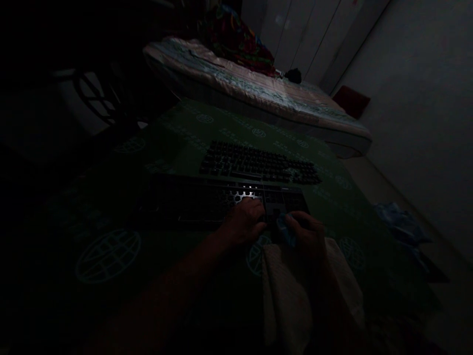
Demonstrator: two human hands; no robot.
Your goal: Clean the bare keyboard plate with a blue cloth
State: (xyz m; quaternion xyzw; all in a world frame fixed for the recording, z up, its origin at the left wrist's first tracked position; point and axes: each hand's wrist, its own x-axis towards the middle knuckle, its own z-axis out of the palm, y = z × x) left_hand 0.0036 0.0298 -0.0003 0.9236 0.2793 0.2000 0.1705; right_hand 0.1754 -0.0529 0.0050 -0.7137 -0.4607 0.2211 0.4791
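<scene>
**A:** Since the room is so dim, what shows nearest the camera?

**B:** A pale towel [288, 296] lies at the near edge of the bench [177, 133], and the right forearm crosses over it. A green cover [107, 256] printed with globe marks is spread over the bench.

**A:** And the hands?

**B:** Just beyond the towel, the right hand [306, 234] is closed around a small blue cloth [285, 230]. The cloth pokes out on the thumb side and meets the near right edge of the keyboard [207, 202]. The left hand [246, 219] is close beside the right hand. It lies palm down on the keyboard's front edge with its fingers bent. It is too dark to tell whether it grips anything.

**A:** So where does the keyboard sit relative to them?

**B:** It lies straight ahead of both hands and touches them, and most of its length stretches away to the left. A bare, shiny patch of its plate shows just past the left fingers.

**A:** Anything behind it?

**B:** A set of loose keycaps [258, 165] is laid out in rows on the cover, parallel to the keyboard and a little apart from it. A chair [96, 98] stands to the far left. Past the bench is a bed [258, 91] with a colourful bundle [240, 39] on it. A red cushion [351, 101] lies on the floor by the wall.
</scene>
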